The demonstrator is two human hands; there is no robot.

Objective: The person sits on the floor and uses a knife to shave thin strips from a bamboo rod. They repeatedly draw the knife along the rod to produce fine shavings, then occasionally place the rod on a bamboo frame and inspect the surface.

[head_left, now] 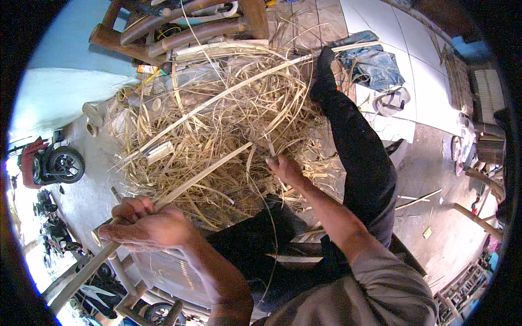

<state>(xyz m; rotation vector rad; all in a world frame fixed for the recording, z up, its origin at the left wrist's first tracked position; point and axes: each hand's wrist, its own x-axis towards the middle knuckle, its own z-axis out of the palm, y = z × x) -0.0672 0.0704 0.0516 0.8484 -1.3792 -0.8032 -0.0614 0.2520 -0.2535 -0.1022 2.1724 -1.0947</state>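
Note:
A long pale bamboo strip [209,170] runs slantwise from the lower left up toward the middle. My left hand [155,225] is closed round it, and the strip's lower part continues behind the hand. Near the strip's upper end, my right hand [286,169] is closed on what looks like a knife [271,145], its narrow blade pointing away from me; its handle is hidden in the fist. Beneath both hands spreads a heap of thin bamboo shavings [217,119]. Another long bamboo strip [228,91] lies across the heap, its far end by my outstretched right foot [324,73].
Bamboo furniture [190,38] stands beyond the heap. Blue jeans [375,65] and a pale cap [391,101] lie on white tiles at far right. Cut bamboo tubes [92,119] rest by the left wall. A red motorbike [46,163] stands at left. Bamboo poles [478,223] stick out at right.

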